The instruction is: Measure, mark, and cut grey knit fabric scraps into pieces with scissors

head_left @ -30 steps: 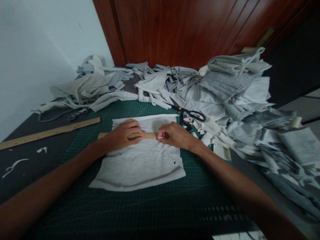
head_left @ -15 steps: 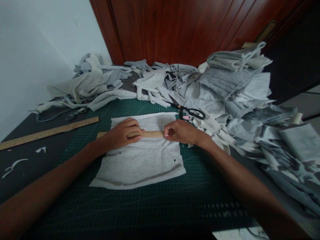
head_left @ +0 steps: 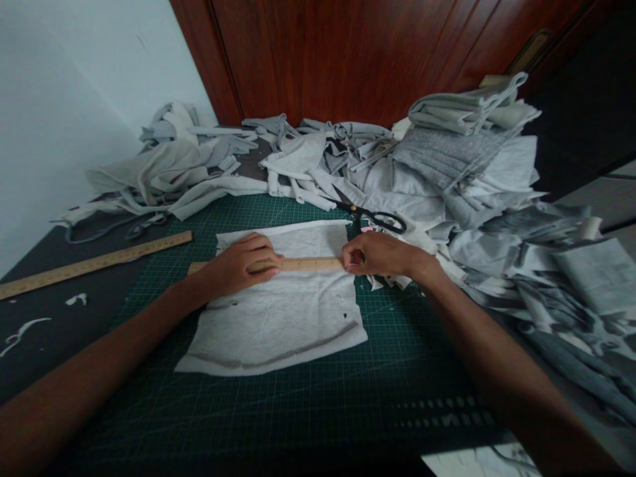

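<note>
A light grey piece of fabric lies on the green cutting mat, with small dark marks near its sides. Across its upper part runs a short wooden ruler. My left hand holds this ruler down, thumb on the near side and fingers on the far side. At the ruler's right end, by the fabric's right edge, my right hand is closed in a pinch. Something small and pale shows at its fingertips, too small to name. Black-handled scissors lie just beyond my right hand.
A longer wooden ruler rests at the left on the dark table. Grey and white fabric scraps are heaped along the back. A tall pile of folded fabric stands at the right. Behind is a reddish wooden door.
My right hand has slid right along the ruler, from on the fabric to its right edge, still pinched. My left hand stays on the ruler. The view has shifted slightly.
</note>
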The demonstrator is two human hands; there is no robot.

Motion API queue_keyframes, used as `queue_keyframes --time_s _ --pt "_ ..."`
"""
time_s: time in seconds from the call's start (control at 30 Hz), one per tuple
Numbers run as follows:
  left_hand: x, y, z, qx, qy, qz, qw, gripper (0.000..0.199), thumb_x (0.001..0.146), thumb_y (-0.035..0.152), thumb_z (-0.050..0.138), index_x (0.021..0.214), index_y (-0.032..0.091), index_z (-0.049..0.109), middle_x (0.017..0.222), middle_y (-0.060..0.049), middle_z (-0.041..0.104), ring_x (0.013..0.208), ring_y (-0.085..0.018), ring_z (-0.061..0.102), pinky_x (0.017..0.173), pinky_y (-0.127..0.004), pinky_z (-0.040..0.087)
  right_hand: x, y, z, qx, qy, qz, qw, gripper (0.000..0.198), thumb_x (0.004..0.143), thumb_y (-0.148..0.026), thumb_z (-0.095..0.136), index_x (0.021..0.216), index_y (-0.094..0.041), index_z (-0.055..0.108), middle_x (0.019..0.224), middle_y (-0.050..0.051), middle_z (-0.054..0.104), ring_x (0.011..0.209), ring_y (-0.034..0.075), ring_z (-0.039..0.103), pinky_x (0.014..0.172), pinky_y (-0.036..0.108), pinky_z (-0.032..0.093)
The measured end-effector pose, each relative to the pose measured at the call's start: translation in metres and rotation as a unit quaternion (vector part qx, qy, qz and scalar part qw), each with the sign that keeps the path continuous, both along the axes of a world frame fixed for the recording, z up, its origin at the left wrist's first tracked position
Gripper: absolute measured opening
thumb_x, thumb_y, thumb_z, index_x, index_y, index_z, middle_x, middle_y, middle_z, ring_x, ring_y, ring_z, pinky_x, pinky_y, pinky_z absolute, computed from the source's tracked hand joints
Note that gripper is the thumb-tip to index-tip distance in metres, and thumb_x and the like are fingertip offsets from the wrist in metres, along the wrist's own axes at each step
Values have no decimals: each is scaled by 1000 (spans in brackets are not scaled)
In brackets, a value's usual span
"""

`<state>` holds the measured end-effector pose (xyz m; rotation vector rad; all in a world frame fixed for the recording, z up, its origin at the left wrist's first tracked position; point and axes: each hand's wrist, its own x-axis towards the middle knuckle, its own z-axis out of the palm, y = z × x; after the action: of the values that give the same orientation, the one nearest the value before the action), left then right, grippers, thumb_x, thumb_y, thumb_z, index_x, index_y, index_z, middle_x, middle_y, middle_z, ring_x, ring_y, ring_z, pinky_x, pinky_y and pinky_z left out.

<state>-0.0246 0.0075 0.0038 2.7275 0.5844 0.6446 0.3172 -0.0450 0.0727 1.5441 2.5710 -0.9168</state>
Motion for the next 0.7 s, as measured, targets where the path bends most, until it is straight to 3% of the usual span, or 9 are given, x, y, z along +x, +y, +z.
queue_keyframes --time_s 0.17,0.3,0.5,0.7 --pt "-2 0 -1 -1 8 7 1000 21 103 36 64 109 20 76 104 -6 69 100 -20 63 93 -33 50 12 3 1 -14 -9 1 1000 7 84 -14 70 80 -19 73 76 -1 72 72 13 64 77 29 41" --pt "-2 1 -1 2 12 9 1000 21 103 36 64 109 19 75 104 -6 69 101 -20 64 94 -34 50 8 2 3 -23 41 12 999 4 88 -17 71 86 -18 75 81 0 74 75 13 65 75 27 42" --pt "0 0 0 7 9 5 1000 19 103 36 64 106 20 75 103 -5 70 98 -20 63 93 -34 50 -36 -9 -16 92 117 -18 989 5 92 -19 69 93 -18 74 87 2 72 76 12 61 72 27 40" --pt "0 0 0 12 7 -4 1000 18 103 34 64 107 20 74 102 -4 69 98 -20 62 93 -33 48 -56 -15 -36 112 123 -30 986 7 97 -23 68 99 -19 73 94 2 73 82 13 63 74 28 39"
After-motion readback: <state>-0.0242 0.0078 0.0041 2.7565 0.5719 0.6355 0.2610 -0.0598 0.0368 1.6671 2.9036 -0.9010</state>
